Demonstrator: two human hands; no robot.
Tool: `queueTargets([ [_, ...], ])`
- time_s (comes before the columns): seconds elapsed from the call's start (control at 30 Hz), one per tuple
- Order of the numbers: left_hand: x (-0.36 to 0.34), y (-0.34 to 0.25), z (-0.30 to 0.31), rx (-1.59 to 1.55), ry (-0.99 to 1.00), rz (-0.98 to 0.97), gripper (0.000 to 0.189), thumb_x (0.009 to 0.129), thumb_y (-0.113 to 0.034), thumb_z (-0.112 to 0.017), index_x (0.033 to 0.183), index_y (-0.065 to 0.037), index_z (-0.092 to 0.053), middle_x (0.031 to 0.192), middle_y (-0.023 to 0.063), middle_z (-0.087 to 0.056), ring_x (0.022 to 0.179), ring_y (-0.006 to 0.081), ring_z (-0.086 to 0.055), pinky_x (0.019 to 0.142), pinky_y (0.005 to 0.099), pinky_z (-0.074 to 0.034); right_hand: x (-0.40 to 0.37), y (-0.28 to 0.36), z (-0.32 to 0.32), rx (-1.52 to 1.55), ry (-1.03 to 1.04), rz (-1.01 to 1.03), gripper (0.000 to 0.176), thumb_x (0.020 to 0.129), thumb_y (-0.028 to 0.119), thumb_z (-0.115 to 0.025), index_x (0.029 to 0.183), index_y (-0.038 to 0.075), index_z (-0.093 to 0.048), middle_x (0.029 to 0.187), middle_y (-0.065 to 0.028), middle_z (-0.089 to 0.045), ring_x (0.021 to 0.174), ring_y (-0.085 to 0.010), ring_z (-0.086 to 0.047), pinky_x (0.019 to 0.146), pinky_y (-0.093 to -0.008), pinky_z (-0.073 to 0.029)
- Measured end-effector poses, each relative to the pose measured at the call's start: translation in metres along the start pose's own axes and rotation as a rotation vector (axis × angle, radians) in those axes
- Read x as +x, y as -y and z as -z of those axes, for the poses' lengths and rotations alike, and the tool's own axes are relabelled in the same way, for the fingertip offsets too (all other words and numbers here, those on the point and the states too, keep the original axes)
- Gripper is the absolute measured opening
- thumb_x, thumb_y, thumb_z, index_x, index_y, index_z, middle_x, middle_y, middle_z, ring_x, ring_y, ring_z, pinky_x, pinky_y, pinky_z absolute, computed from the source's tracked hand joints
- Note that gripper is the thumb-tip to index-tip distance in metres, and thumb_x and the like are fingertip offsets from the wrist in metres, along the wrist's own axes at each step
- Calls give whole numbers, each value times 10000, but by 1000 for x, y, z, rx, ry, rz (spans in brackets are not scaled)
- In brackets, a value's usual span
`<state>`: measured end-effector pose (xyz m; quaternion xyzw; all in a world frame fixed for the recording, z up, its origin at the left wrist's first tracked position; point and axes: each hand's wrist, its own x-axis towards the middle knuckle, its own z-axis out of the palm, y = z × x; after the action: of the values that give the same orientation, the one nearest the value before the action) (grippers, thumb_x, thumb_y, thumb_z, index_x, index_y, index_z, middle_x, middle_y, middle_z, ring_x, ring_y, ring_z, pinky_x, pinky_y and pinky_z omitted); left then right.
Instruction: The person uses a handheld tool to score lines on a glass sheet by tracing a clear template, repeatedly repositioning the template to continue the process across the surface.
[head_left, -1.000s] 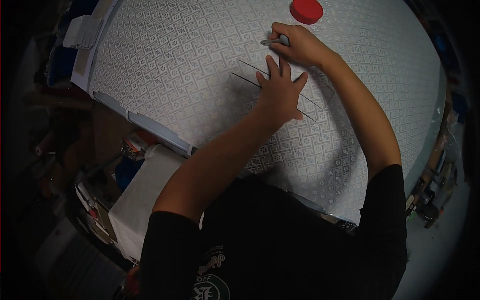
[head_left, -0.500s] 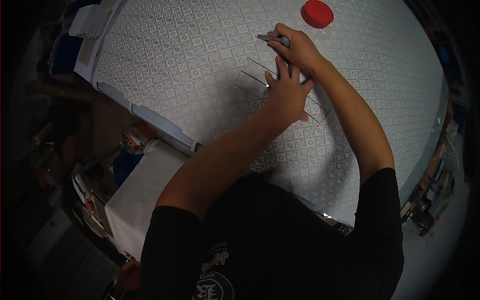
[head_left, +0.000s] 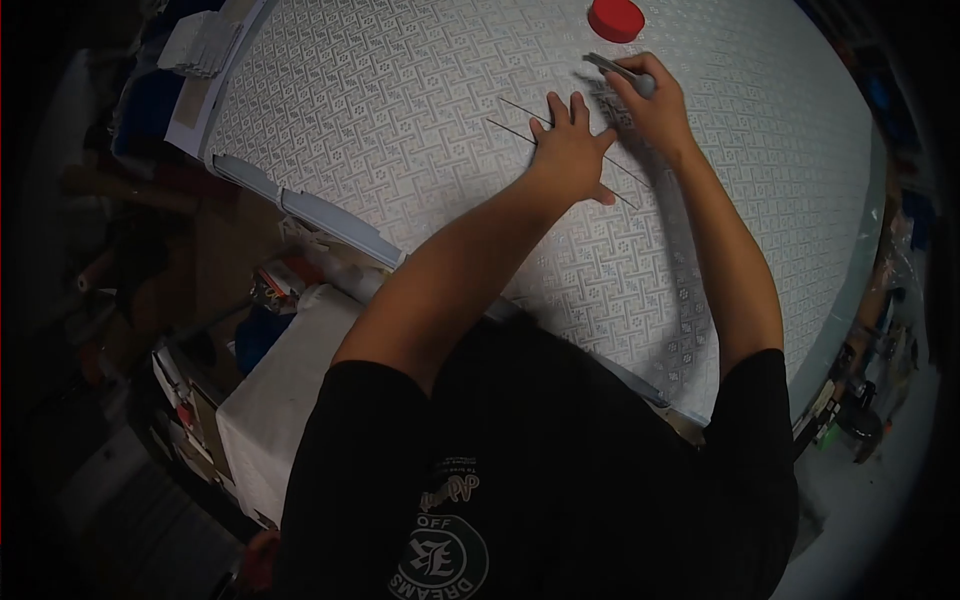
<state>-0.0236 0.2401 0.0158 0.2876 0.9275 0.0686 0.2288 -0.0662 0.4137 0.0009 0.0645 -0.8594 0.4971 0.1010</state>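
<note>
My left hand [head_left: 572, 160] lies flat with its fingers spread, pressing on a narrow see-through strip [head_left: 515, 118] with two dark, parallel long edges. Under the strip is a pale, silvery sheet [head_left: 360, 130] with a repeating geometric pattern. My right hand [head_left: 655, 105] is raised a little above the sheet, to the upper right of the left one. It is closed around a grey utility knife [head_left: 640, 83], whose tip points to the upper left. A shadow of the knife falls on the sheet, apart from its tip.
A round red object [head_left: 616, 19] sits on the sheet beyond my right hand. White folded pieces [head_left: 200, 43] are stacked at the far left corner. A grey rail [head_left: 335, 228] runs along the near left table edge. A white cloth-covered surface [head_left: 290, 385] stands below it.
My right hand with the knife has moved right, away from the strip's upper end. My left hand stays spread on the strip. The view has shifted slightly.
</note>
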Motion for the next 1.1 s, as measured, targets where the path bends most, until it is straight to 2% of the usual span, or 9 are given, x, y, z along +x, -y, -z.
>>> queueTargets([
  [0.13,7,5,0,18,-20,-12,1072,724,-524,-907,1624,-327,-359,1695,316,-124,1515,627,-117,1110,743,-374,-86,9,62,3,-34,-157,189,970,129,-749,1114,24,-686,1019,-43,-732,968,-120,-653,877,-294,-519],
  [0.2,7,6,4,74,7,-20,1055,741,-481,-907,1626,-344,-348,1698,290,-151,1501,630,-148,1078,689,-459,-128,11,83,-60,158,-214,161,969,113,-745,1102,36,-695,1033,-37,-734,975,-122,-656,890,-293,-514],
  [0.23,7,4,5,65,13,-43,1055,741,-481,-907,1626,-344,-348,1698,290,-151,1501,630,-148,1078,689,-459,-147,17,87,-75,150,-232,161,969,113,-745,1102,36,-695,1033,-37,-734,975,-122,-656,890,-293,-514],
  [0.33,12,5,6,104,36,-34,1065,723,-472,-920,1619,-344,-358,1684,279,-196,1480,620,-203,1050,678,-495,-182,37,78,-95,370,-190,165,954,117,-740,1112,77,-714,985,-68,-756,922,-210,-721,853,-341,-549],
  [0.47,16,9,1,96,-19,-43,1105,671,-498,-946,1598,-271,-389,1638,258,-284,1448,592,-268,1016,664,-531,-195,45,63,-96,375,-196,180,949,125,-742,1117,71,-707,963,-98,-760,875,-245,-728,798,-359,-558],
  [0.57,24,12,-4,94,-45,-16,1143,643,-506,-963,1582,-177,-400,1598,218,-346,1438,555,-302,1001,657,-544,-192,37,61,-227,468,-216,227,958,115,-740,1177,69,-706,1076,-86,-770,932,-228,-735,831,-350,-579],
  [0.63,23,11,-5,94,-56,9,1158,635,-506,-969,1573,-130,-403,1576,196,-376,1434,535,-319,992,655,-549,-192,35,61,-254,431,-138,164,953,151,-728,1090,70,-689,910,-104,-746,799,-275,-719,714,-382,-555],
  [0.7,23,10,-5,96,-68,24,1162,628,-501,-976,1553,-84,-410,1558,162,-400,1433,501,-338,1000,659,-542,-190,36,63,-275,455,-136,158,955,154,-724,1080,70,-677,904,-107,-743,792,-282,-717,706,-390,-553],
  [1.1,16,0,4,50,-26,84,1116,666,-456,-973,1561,-108,-404,1589,153,-360,1470,490,-292,1033,758,-473,-168,59,63,-473,594,-171,171,928,129,-746,1027,46,-633,946,-131,-744,822,-310,-716,718,-407,-549],
])
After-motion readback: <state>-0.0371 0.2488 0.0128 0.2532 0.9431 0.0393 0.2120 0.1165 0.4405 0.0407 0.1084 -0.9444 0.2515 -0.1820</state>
